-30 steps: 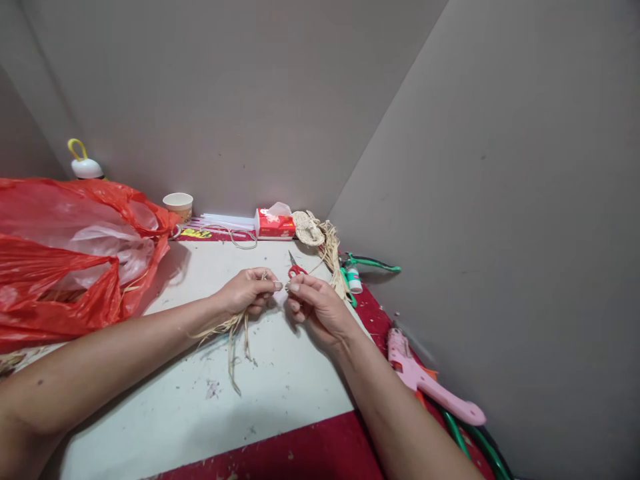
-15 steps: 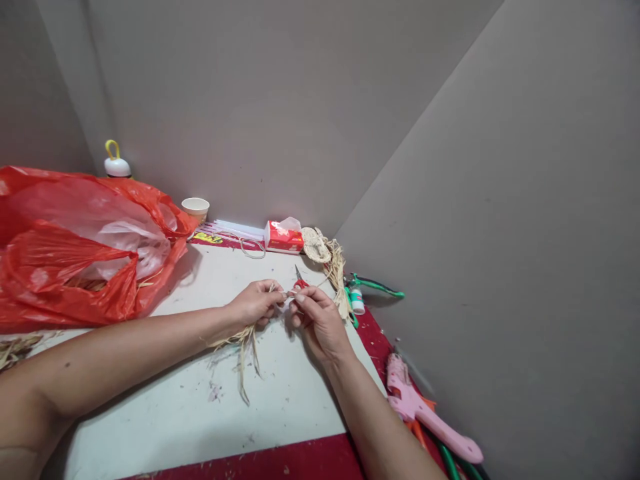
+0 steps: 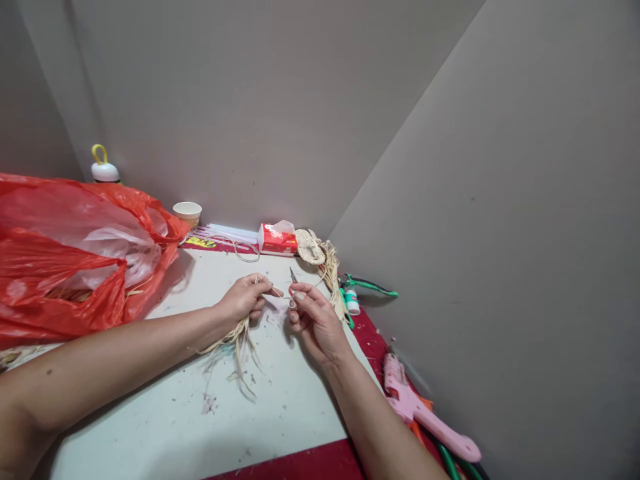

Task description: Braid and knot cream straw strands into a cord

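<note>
My left hand (image 3: 243,299) is closed on a bundle of pale raffia strands (image 3: 241,343), whose loose ends hang below it over the white board (image 3: 200,427). A thin strand runs from its fingertips across a small gap to my right hand (image 3: 316,317). The right hand pinches that strand between thumb and forefinger, and a small loop shows at its fingertips. Just behind the right hand lie red-handled scissors (image 3: 294,276), their handles partly hidden by the fingers.
A red plastic bag (image 3: 65,267) fills the left side. At the back stand a paper cup (image 3: 187,214), a red tissue pack (image 3: 277,239) and a woven raffia piece (image 3: 310,247). Green-handled pliers (image 3: 373,286), a small bottle (image 3: 353,301) and a pink glue gun (image 3: 425,413) line the right edge.
My hands were almost touching and have drawn a little apart, with the strand now stretched between them and a loop visible at the right fingertips. The view has also shifted slightly.
</note>
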